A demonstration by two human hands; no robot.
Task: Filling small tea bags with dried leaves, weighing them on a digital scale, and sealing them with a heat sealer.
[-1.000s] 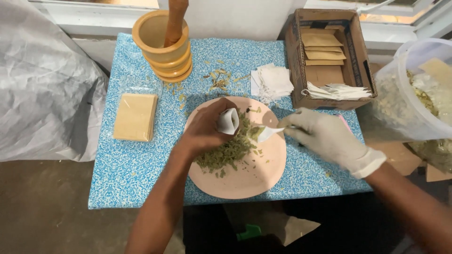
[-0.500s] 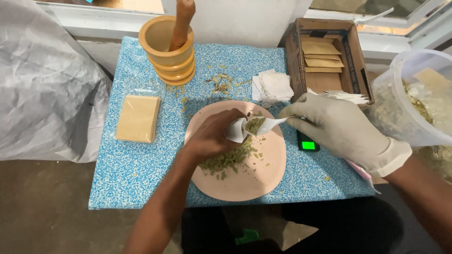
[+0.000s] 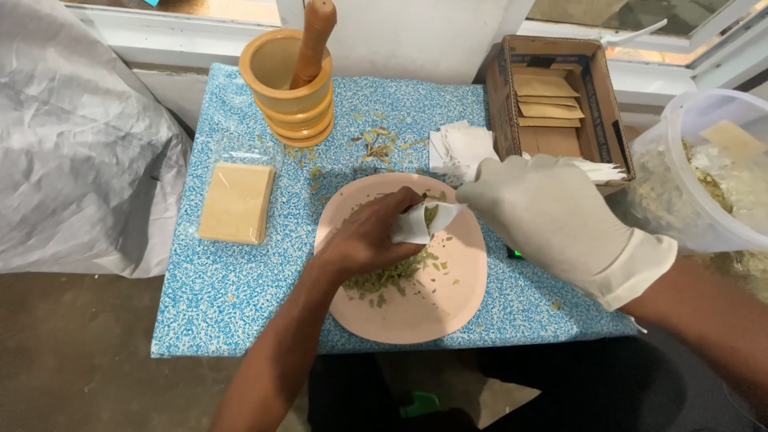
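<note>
My bare left hand (image 3: 370, 236) holds a small white paper pouch (image 3: 412, 228) open over a pink plate (image 3: 448, 300). My right hand (image 3: 552, 216), in a white glove, grips a white plastic spoon (image 3: 446, 212) whose bowl, carrying crushed green herb, is tipped at the pouch's mouth. A pile of dried green herb (image 3: 384, 276) lies on the plate, partly hidden under my left hand.
On the blue speckled table (image 3: 232, 296) stand a wooden mortar with pestle (image 3: 290, 76), a packet of tan sheets (image 3: 235, 202), a stack of white pouches (image 3: 462, 146) and a cardboard box of brown envelopes (image 3: 548, 96). A clear tub of herb (image 3: 708, 168) sits at the right.
The gloved hand lifted the spoon loaded with herb from the plate and swung it left to the pouch's mouth. The hand now covers the small scale with its green display.
</note>
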